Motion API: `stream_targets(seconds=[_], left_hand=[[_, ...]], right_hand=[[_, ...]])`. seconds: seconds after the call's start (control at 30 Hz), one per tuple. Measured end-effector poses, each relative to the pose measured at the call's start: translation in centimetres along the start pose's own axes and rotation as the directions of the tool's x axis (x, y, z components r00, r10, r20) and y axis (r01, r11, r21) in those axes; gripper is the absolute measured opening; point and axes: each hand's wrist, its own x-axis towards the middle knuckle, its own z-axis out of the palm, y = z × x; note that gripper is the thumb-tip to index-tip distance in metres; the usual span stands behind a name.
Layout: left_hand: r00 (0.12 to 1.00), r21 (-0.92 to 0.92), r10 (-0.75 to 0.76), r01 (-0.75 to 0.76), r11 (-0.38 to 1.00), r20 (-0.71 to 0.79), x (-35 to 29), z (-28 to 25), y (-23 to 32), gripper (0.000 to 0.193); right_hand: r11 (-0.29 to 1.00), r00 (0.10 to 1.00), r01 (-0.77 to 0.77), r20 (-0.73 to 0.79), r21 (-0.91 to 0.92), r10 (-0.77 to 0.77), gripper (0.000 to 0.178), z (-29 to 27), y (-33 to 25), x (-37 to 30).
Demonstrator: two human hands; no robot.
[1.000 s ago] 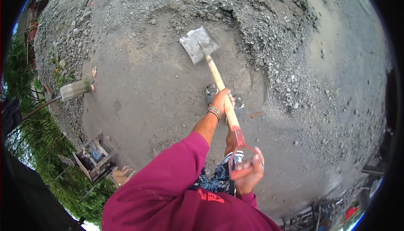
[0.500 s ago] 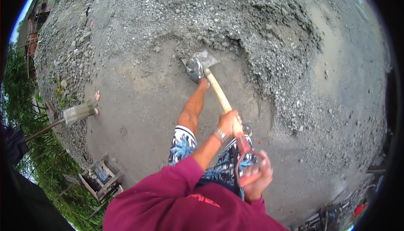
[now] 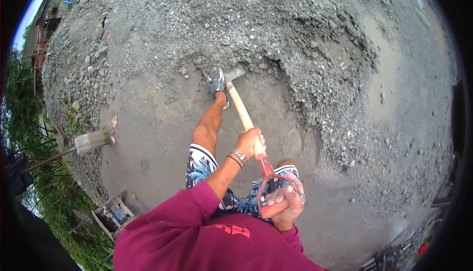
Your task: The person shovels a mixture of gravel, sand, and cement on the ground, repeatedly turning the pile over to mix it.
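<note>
A shovel (image 3: pixel 242 110) slants away from me, with a pale wooden shaft and a red D-shaped grip. My left hand (image 3: pixel 251 142) wraps round the lower shaft just above the red socket, a watch on its wrist. At the near end my right hand (image 3: pixel 287 204) is closed on the crossbar of the grip. The flat metal blade (image 3: pixel 234 73) meets the foot of a grey gravel heap (image 3: pixel 236 22); its front edge is hard to make out. My dark shoe (image 3: pixel 216 82) is beside the blade's left side; whether it touches cannot be told.
Loose gravel banks (image 3: pixel 315 93) curve round the right of the scraped ground. Farther right lies a muddy puddle (image 3: pixel 387 73). At the left are a pale square-bladed shovel (image 3: pixel 91 142), a wooden frame (image 3: pixel 118 212) and green plants (image 3: pixel 64 207).
The shovel and both hands have shifted left in view. My shoe, earlier overlapping the blade, now shows more to its left. Both hands keep their hold.
</note>
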Motion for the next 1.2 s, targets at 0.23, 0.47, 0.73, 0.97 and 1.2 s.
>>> stream_targets(seconds=[0.23, 0.47, 0.73, 0.97, 1.2], left_hand=[[0.993, -0.021, 0.109, -0.108, 0.994, 0.054, 7.1, -1.2, -6.5, 0.021], [0.981, 0.358, -0.093, 0.026, 0.933, 0.172, 15.1, -0.3, -2.7, 0.037], [0.990, 0.052, 0.096, -0.091, 0.994, -0.099, 27.7, -1.4, 6.1, 0.018], [0.988, -0.269, 0.137, -0.114, 0.956, 0.070, 22.4, 2.1, 5.5, 0.014], [0.965, -0.596, 0.241, -0.137, 0.791, 0.098, 11.3, -4.2, 1.5, 0.024]], right_hand=[[0.955, 0.949, -0.112, -0.315, -0.274, 0.021, 0.026, -11.2, 1.1, 4.9], [0.751, 0.816, -0.090, -0.481, -0.654, -0.321, 0.018, -20.1, -0.2, 11.4], [0.624, 0.652, -0.218, -0.588, -0.750, -0.479, 0.014, -16.5, 3.2, 11.7], [0.496, 0.709, 0.066, -0.309, -0.866, -0.634, 0.017, -16.7, -5.3, 12.3], [0.195, 0.786, 0.357, 0.181, -0.913, -0.591, 0.023, -12.9, -14.1, 8.6]])
